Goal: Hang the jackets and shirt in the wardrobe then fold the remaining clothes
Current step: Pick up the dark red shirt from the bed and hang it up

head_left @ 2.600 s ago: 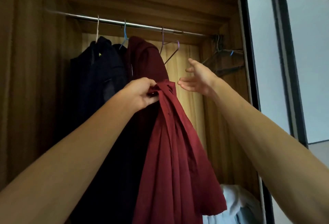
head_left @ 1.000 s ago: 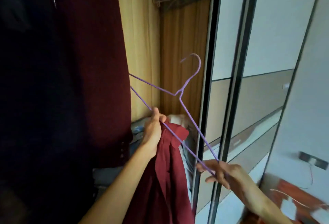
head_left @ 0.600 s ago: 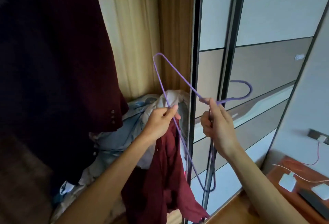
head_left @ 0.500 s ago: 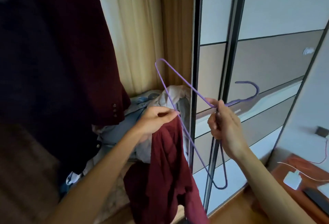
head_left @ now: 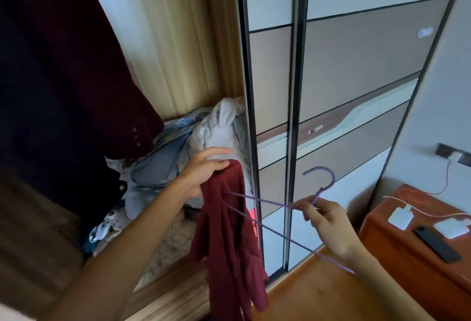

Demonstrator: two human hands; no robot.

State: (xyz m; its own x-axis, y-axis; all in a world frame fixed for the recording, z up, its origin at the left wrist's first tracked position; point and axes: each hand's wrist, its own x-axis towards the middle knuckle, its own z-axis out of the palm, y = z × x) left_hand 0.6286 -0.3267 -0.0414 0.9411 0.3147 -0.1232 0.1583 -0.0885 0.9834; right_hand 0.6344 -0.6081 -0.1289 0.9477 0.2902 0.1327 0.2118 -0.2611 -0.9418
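My left hand [head_left: 204,170] grips the top of a dark red shirt [head_left: 229,239], which hangs down in front of the open wardrobe. My right hand [head_left: 323,215] pinches a purple wire hanger [head_left: 275,204] at its neck, hook pointing up. One arm of the hanger reaches left into the shirt's cloth. A maroon jacket [head_left: 84,71] and a dark jacket [head_left: 38,142] hang inside the wardrobe at the left.
A heap of pale blue and white clothes [head_left: 183,147] lies on the wardrobe floor. Sliding doors [head_left: 293,91] stand just right of the opening. An orange-brown cabinet [head_left: 397,249] at the lower right carries chargers, cables and a dark phone.
The hanger has swung down from upright to nearly level, and its left arm has gone into the shirt. My right hand dropped lower; the view tilted downward.
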